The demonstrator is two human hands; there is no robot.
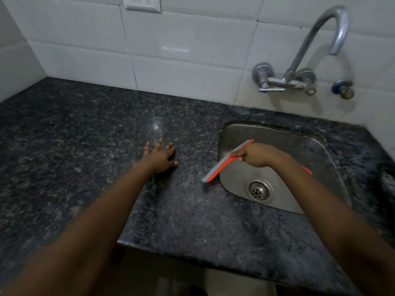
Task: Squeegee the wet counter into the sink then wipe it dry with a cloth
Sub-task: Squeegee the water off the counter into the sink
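The dark speckled stone table [85, 135] runs along a wall of white tiles [181, 50], with a steel sink [310, 150] set into its right part. The left hand [159, 155] lies palm down on the table to the left of the sink, its fingers straight and spread apart, holding nothing. The right hand [255, 154] is over the sink basin, its fingers curled tightly round the handle of an orange squeegee [222, 163] with a grey blade. The blade lies on a slant across the sink's left rim: its lower end is over the table just beside the rim, and its upper end is over the basin. Whether the blade edge touches the stone cannot be told. A bit of the orange handle shows past the right wrist. The round drain [259, 190] sits in the near part of the basin, below the right hand. A curved metal tap [299, 60] is fixed to the tiles above the sink, with a small valve [343, 89] to its right. A white wall socket [142, 4] is at the top edge. A pale glint shows on the table beyond the left hand.
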